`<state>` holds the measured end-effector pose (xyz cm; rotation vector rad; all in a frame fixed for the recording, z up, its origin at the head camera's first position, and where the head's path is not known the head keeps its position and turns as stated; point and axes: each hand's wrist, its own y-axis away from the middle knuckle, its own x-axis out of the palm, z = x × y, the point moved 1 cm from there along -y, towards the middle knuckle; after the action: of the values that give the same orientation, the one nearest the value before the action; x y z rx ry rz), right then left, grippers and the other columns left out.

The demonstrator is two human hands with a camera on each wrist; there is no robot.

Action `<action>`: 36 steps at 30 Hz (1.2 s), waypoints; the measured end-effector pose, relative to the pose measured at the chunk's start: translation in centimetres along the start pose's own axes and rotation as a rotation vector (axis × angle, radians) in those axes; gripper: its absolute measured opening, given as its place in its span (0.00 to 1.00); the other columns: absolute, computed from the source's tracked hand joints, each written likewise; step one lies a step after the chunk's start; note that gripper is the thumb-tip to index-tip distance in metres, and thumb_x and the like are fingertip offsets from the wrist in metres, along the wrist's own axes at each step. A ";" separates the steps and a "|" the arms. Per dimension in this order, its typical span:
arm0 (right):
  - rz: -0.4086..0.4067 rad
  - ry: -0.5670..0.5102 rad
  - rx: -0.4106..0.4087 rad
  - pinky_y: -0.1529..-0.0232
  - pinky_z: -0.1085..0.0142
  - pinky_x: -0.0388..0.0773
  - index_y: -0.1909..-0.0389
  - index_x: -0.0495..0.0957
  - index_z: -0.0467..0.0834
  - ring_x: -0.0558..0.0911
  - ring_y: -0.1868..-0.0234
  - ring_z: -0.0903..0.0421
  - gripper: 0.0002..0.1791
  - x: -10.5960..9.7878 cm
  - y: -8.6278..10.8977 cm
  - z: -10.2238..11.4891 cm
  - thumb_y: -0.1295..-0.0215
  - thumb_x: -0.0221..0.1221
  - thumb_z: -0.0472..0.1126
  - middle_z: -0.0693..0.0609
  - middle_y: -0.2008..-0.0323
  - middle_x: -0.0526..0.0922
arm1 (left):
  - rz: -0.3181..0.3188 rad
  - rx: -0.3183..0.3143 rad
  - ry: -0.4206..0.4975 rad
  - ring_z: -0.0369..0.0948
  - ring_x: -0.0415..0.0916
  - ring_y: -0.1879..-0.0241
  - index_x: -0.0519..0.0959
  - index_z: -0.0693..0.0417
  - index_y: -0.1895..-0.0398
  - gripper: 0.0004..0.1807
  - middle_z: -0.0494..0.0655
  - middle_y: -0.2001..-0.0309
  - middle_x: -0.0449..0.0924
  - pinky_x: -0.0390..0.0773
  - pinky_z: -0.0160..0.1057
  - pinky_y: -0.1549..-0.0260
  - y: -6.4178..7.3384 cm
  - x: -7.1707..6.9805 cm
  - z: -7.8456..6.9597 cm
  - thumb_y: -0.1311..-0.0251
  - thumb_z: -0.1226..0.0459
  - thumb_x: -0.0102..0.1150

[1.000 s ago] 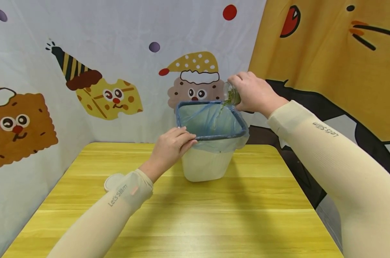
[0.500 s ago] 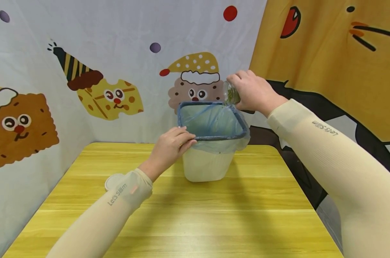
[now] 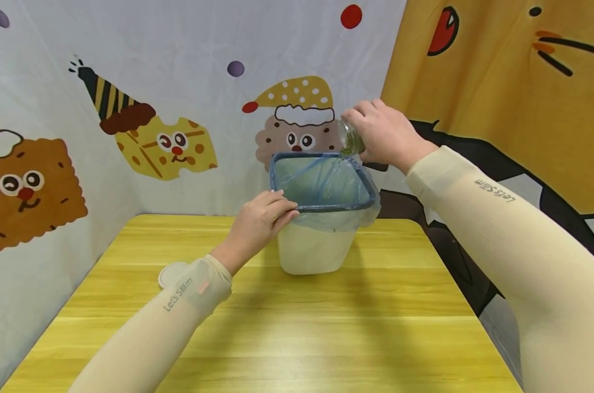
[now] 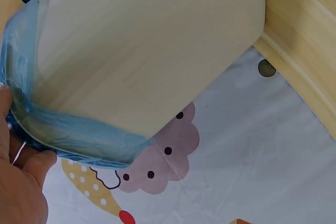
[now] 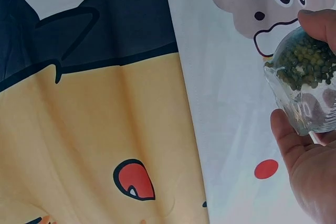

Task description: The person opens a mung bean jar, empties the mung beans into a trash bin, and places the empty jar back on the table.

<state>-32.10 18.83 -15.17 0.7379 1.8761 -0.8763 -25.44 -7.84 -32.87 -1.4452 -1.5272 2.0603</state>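
Note:
My right hand [image 3: 385, 134] grips a clear glass jar [image 3: 348, 136], tipped on its side over the bin's far right corner. Small green beans [image 5: 305, 61], like mung beans, lie inside the jar in the right wrist view, and some gather at its mouth in the head view. A cream trash bin [image 3: 316, 251] stands on the table, lined with a thin blue bag [image 3: 321, 219] folded over its dark rim. On the near left corner of that rim, my left hand [image 3: 257, 221] holds on, its thumb and fingers pinching the edge. The bin's floor is hidden.
A round white lid [image 3: 171, 274] lies on the yellow wood-grain table [image 3: 297, 333], partly behind my left forearm. Behind the table hangs a white cloth [image 3: 179, 38] with cartoon prints, and a yellow cloth [image 3: 518, 109] hangs at right.
A thin stream of beans fell from the jar a second ago; now beans show only around its mouth. My right hand has risen slightly with the jar. The left hand stays on the rim.

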 end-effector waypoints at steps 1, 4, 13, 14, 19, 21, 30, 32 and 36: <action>-0.002 0.004 -0.003 0.28 0.38 0.76 0.24 0.67 0.37 0.72 0.32 0.32 0.49 0.0 0.0 0.0 0.44 0.81 0.40 0.32 0.29 0.73 | 0.000 0.000 0.000 0.54 0.88 0.44 0.91 0.56 0.55 0.10 0.51 0.58 0.92 0.86 0.52 0.38 0.0 0.0 0.0 0.34 0.60 0.74; -0.006 0.015 -0.012 0.26 0.38 0.75 0.24 0.67 0.37 0.71 0.30 0.31 0.49 -0.1 0.0 0.0 0.45 0.81 0.39 0.32 0.28 0.72 | -0.004 0.000 0.000 0.54 0.88 0.43 0.91 0.56 0.55 0.10 0.51 0.58 0.91 0.86 0.52 0.38 0.0 0.0 -0.1 0.34 0.60 0.74; -0.023 0.036 -0.033 0.25 0.39 0.73 0.24 0.67 0.37 0.70 0.29 0.31 0.50 -0.1 -0.1 0.2 0.46 0.82 0.38 0.32 0.28 0.72 | -0.003 -0.010 0.009 0.54 0.88 0.43 0.91 0.56 0.55 0.09 0.51 0.58 0.92 0.86 0.51 0.38 -0.1 0.2 0.0 0.33 0.60 0.73; -0.027 0.045 -0.038 0.25 0.39 0.73 0.24 0.67 0.37 0.71 0.29 0.31 0.50 -0.1 -0.1 0.2 0.47 0.82 0.37 0.32 0.28 0.72 | -0.004 -0.009 0.009 0.54 0.88 0.44 0.91 0.56 0.55 0.09 0.51 0.58 0.92 0.86 0.51 0.38 0.0 0.2 0.0 0.33 0.61 0.73; -0.058 0.091 -0.067 0.26 0.40 0.75 0.25 0.68 0.38 0.72 0.31 0.32 0.48 0.0 -0.1 0.4 0.47 0.81 0.35 0.33 0.30 0.74 | -0.009 -0.006 0.010 0.54 0.88 0.44 0.91 0.56 0.55 0.09 0.51 0.58 0.92 0.86 0.52 0.38 0.0 0.3 0.0 0.34 0.61 0.74; -0.072 0.108 -0.081 0.25 0.41 0.75 0.25 0.69 0.38 0.73 0.31 0.32 0.47 0.1 -0.1 0.4 0.47 0.81 0.35 0.33 0.30 0.74 | -0.009 -0.007 0.010 0.54 0.88 0.44 0.91 0.56 0.55 0.09 0.51 0.58 0.92 0.86 0.52 0.38 0.0 0.3 0.0 0.33 0.61 0.74; -0.164 0.202 -0.166 0.24 0.42 0.73 0.30 0.74 0.40 0.76 0.31 0.34 0.31 0.2 -0.1 0.6 0.33 0.68 0.27 0.35 0.33 0.78 | -0.004 -0.018 0.006 0.54 0.88 0.43 0.91 0.56 0.55 0.10 0.51 0.57 0.92 0.86 0.52 0.37 -0.1 0.1 -0.1 0.33 0.60 0.73; -0.168 0.242 -0.183 0.24 0.42 0.73 0.29 0.74 0.42 0.76 0.31 0.35 0.33 0.2 -0.1 0.7 0.35 0.70 0.27 0.36 0.32 0.78 | -0.005 -0.021 0.005 0.54 0.88 0.43 0.91 0.56 0.55 0.10 0.51 0.58 0.92 0.86 0.51 0.37 -0.1 0.1 -0.2 0.33 0.60 0.73; -0.207 0.330 -0.253 0.25 0.43 0.74 0.29 0.73 0.44 0.76 0.31 0.36 0.33 0.3 -0.1 1.0 0.34 0.69 0.27 0.37 0.31 0.77 | -0.005 -0.023 0.008 0.54 0.88 0.43 0.91 0.56 0.55 0.09 0.51 0.58 0.92 0.86 0.51 0.38 0.0 0.1 -0.2 0.32 0.60 0.73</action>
<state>-31.84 18.03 -15.78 0.5630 2.3387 -0.6526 -25.33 -7.61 -32.88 -1.4536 -1.5549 2.0385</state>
